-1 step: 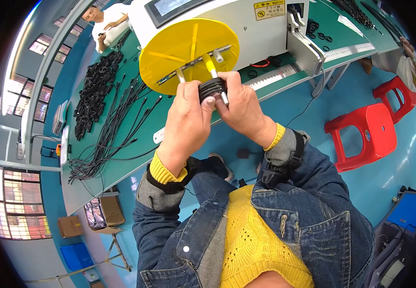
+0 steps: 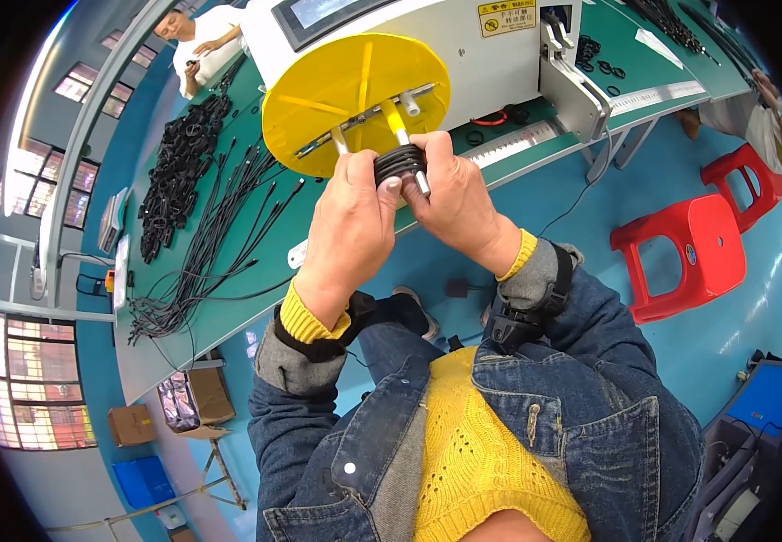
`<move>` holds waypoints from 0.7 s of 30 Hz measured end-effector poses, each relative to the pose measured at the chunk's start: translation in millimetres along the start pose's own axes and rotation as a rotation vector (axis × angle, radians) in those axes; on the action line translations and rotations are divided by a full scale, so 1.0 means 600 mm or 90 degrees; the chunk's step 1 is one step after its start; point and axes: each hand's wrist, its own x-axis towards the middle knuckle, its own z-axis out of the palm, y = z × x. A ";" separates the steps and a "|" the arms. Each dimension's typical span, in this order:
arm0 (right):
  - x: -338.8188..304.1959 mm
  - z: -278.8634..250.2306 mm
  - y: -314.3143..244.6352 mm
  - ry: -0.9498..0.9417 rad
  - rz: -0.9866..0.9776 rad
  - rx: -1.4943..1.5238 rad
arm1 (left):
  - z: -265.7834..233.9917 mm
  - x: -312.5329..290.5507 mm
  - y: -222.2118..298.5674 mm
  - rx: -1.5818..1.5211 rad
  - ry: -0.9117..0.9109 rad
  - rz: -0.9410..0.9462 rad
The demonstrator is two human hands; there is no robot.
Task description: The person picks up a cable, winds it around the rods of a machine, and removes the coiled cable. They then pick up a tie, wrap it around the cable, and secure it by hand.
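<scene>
Both my hands grip a coil of black cable (image 2: 399,165) wound around the metal pegs of a yellow disc (image 2: 310,113) on a white machine (image 2: 490,68). My left hand (image 2: 352,221) closes on the coil's left side, its thumb pressed to the front. On the right side, my right hand (image 2: 457,199) has its fingers wrapped round the coil and its thumb beneath. One peg with a yellow sleeve (image 2: 393,117) passes through the coil, and its bare tip (image 2: 423,183) sticks out below. The coil's back is hidden.
Loose black cables (image 2: 215,239) and a heap of coiled cables (image 2: 179,172) lie left on the green table (image 2: 256,257). A ruler strip (image 2: 517,144) runs along its edge. Red stools (image 2: 693,253) stand right; a co-worker (image 2: 206,45) is at far left.
</scene>
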 end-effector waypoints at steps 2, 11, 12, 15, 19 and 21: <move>0.001 -0.005 -0.004 -0.012 -0.001 -0.041 | -0.001 -0.001 0.003 0.012 -0.007 -0.010; -0.059 -0.054 -0.025 -0.143 0.030 -0.072 | 0.006 -0.082 0.078 -0.020 -0.077 -0.084; -0.066 -0.059 -0.019 -0.198 0.025 -0.107 | 0.007 -0.097 0.086 -0.073 -0.105 -0.117; -0.084 -0.058 -0.002 -0.296 0.025 -0.124 | 0.025 -0.106 0.016 -0.506 -0.206 -0.391; -0.100 -0.044 0.020 -0.365 0.016 -0.087 | 0.050 -0.110 0.006 -0.868 -0.311 -0.576; -0.108 -0.040 0.022 -0.377 0.014 -0.064 | 0.054 -0.112 0.008 -0.941 -0.346 -0.600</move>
